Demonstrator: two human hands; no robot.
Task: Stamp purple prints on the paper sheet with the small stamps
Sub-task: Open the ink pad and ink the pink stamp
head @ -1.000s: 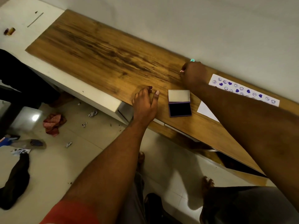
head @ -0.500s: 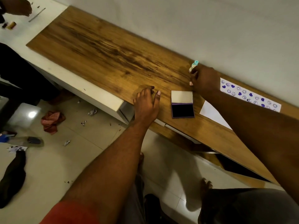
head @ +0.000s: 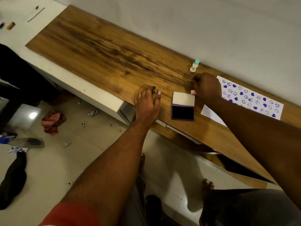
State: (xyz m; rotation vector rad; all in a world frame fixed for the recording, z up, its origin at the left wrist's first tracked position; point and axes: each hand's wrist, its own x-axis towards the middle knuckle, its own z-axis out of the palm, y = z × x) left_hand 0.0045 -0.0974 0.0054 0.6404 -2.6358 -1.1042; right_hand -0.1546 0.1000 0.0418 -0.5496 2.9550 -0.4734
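A white paper sheet (head: 254, 99) covered with purple hearts and smiley prints lies on the wooden tabletop (head: 114, 51) at the right, partly under my right forearm. An open purple ink pad (head: 182, 112) lies left of it, lid flipped back. My right hand (head: 206, 88) hovers just behind the pad's lid and pinches a small pink stamp (head: 193, 92). A teal stamp (head: 196, 63) and a cream stamp (head: 193, 68) stand near the wall behind that hand. My left hand (head: 146, 105) rests flat on the table's front edge, left of the pad.
A white wall runs close behind the table. A white counter (head: 19, 12) at the far left carries small items. On the tiled floor lie a red cloth (head: 52, 121), paper scraps, a dark garment and a shoe. My bare foot (head: 207, 185) shows below.
My right hand has pulled back from the wall toward the ink pad, uncovering the teal and cream stamps, and now holds the pink stamp. My left hand has stayed put.
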